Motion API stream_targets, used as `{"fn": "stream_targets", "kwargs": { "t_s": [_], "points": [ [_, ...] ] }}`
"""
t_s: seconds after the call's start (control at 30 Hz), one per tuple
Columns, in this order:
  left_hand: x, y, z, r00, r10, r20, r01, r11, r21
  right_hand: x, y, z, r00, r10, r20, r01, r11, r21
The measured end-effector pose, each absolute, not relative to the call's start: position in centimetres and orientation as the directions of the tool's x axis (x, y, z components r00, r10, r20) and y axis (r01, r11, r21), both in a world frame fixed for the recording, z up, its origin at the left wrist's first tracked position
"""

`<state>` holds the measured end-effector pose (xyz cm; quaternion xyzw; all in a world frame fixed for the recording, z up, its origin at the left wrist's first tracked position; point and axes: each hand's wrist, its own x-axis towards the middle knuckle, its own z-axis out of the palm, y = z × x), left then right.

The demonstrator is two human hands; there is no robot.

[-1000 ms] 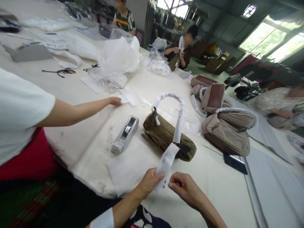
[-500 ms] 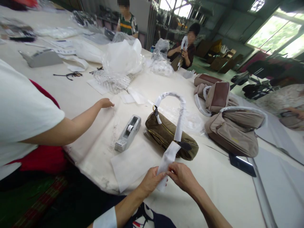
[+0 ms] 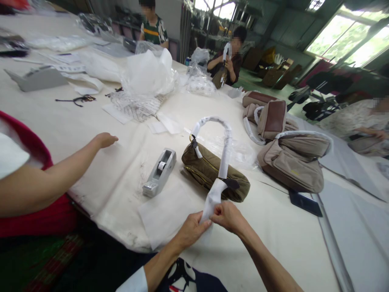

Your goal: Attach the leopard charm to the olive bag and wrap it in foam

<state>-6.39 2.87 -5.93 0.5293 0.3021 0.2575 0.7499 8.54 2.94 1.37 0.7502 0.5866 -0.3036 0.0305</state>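
An olive-brown handbag (image 3: 200,168) lies on the table in front of me, its arched handle (image 3: 225,150) wrapped in white paper. A strip of white tissue paper (image 3: 212,198) runs from the strap end down toward me. My left hand (image 3: 191,231) grips this paper from the left, thumb across it. Close beside it, my right hand (image 3: 227,217) pinches the paper's right edge with bent fingers. Left of the bag stands a grey tape dispenser (image 3: 159,172) with a roll in it. A flat sheet of white paper (image 3: 164,215) lies near my left hand.
Taupe bags (image 3: 288,164) with wrapped handles sit to the right, a dark phone (image 3: 305,203) beside them. Plastic bags (image 3: 146,81) pile up at the back. A co-worker's arm (image 3: 69,164) reaches over the table from the left; other people work farther off.
Both hands stay on the paper; my right fingers have curled in more tightly and moved slightly up. The co-worker's arm has drawn back left. The whole view has shifted a little.
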Motion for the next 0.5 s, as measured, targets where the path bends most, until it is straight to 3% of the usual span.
{"fn": "stream_targets", "kwargs": {
  "t_s": [0.2,0.37,0.5],
  "points": [
    [-5.7,2.1,-7.2,0.635,0.636,-0.439,-0.145,0.655,0.741,8.4,3.1,1.7,0.056,0.836,-0.547,0.798,-0.366,-0.478],
    [-5.6,2.1,-7.4,0.566,0.688,-0.454,-0.166,0.635,0.755,9.5,2.8,1.4,-0.034,0.762,-0.646,0.563,-0.520,-0.643],
    [-5.3,2.2,-7.2,0.510,0.729,-0.455,-0.185,0.610,0.770,11.4,1.5,0.7,0.064,0.737,-0.673,0.323,-0.654,-0.685]
  ]
}}
